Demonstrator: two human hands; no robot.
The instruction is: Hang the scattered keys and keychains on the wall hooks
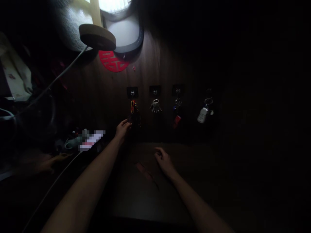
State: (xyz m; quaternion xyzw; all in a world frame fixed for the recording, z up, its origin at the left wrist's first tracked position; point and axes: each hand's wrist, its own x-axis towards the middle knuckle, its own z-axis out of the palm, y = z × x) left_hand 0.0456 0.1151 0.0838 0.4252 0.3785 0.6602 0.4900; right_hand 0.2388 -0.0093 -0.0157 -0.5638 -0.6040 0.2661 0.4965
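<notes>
In the head view, my left hand (123, 128) reaches to a dark wooden panel. Its fingers pinch the lower part of a dark keychain (134, 119) that hangs from the leftmost hook (132, 92) by a red and yellow cord (132, 106). Low light hides the keychain's details. My right hand (165, 159) hovers near the desk surface, loosely curled, with the index finger stretched out and nothing visible in it. Close by on the desk lies a thin reddish-brown strip (145, 171).
Key bunches (155, 106) hang from the other hooks, one with a red tag (177, 120), one with a silver tag (203, 115). Above are a lamp (97, 36) and a red paper cutout (114, 61). A white cable (58, 177) and blurred clutter lie left.
</notes>
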